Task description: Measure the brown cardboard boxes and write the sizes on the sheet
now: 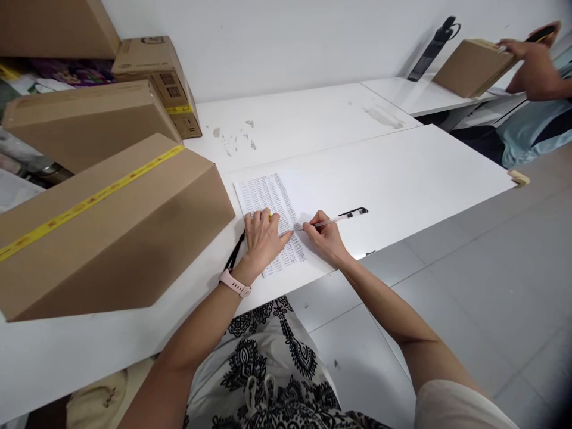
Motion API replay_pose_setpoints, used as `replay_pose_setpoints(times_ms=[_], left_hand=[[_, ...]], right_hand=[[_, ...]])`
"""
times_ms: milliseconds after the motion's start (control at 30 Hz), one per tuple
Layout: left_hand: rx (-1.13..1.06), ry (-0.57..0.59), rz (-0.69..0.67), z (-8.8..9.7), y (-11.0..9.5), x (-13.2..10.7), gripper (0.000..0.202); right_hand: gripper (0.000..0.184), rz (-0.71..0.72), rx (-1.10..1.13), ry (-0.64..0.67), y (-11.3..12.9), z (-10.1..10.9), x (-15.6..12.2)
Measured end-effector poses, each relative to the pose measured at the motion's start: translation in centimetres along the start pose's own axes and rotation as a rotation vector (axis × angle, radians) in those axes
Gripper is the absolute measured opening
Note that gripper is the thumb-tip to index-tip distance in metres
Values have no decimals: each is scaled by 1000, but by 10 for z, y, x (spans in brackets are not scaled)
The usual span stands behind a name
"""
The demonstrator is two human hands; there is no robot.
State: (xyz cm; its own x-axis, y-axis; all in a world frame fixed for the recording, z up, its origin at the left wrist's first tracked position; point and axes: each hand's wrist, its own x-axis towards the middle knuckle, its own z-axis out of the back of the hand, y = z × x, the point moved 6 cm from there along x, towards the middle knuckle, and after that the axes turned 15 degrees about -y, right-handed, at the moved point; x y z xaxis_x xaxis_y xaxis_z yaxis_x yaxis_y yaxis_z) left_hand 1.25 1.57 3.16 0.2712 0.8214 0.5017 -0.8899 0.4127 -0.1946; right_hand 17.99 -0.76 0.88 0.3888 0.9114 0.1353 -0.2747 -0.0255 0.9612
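Note:
A printed sheet (268, 193) covered in small rows of text lies on the white table (402, 173) in front of me. My left hand (263, 238) rests flat on the sheet, fingers spread, with a pink watch on the wrist. A small yellow bit shows by its fingertips. My right hand (326, 238) is closed round a white pen with a black cap (339, 218), whose tip touches the sheet's right edge.
A large cardboard box with yellow tape (111, 232) stands just left of the sheet, with more boxes (89, 122) stacked behind it. At the far right another person's hand (518, 47) rests on a tilted cardboard box (471, 68). Grey floor tiles lie beyond the table edge.

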Motion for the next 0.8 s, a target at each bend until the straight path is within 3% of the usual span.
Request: replay_pose_setpoints(times_ms=[267, 800], left_hand=[[8, -7, -2, 0, 1, 0, 36], [-57, 17, 17, -1, 2, -1, 36]], right_hand=[[24, 103, -55, 61, 7, -5, -1], [25, 108, -83, 68, 3, -6, -2]])
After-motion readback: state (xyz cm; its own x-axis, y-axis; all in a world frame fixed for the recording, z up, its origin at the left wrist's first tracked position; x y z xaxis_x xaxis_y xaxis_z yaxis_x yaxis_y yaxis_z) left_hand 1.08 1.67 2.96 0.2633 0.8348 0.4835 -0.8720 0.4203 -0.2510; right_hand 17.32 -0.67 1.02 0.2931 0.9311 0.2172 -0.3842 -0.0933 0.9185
